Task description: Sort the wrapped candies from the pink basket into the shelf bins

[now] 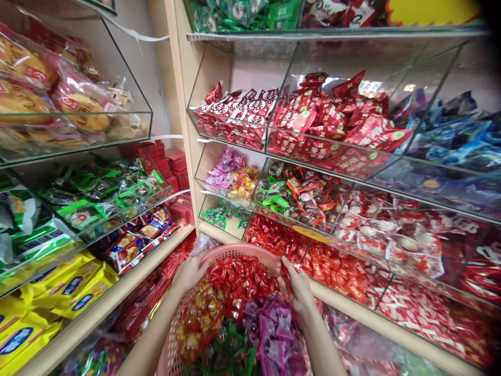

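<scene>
A pink perforated basket (pixel 235 249) is at the bottom centre, full of wrapped sweets. Red sweets (pixel 245 277) lie at its far side, yellow ones (pixel 199 308) on the left, purple ones (pixel 276 329) on the right and green ones (pixel 235 347) nearest me. My left hand (pixel 191 272) grips the basket's rim at the upper left. On the opposite side, my right hand (pixel 293 279) has its fingers curled at the rim, with the thumb towards the sweets.
Clear-fronted shelves of packaged sweets (pixel 324 120) rise ahead and to the right. Yellow packets (pixel 70 284) and bagged pastries (pixel 82 104) fill shelves on the left. A wooden ledge (pixel 352 303) runs beside my right hand, below bins of red sweets (pixel 336 269).
</scene>
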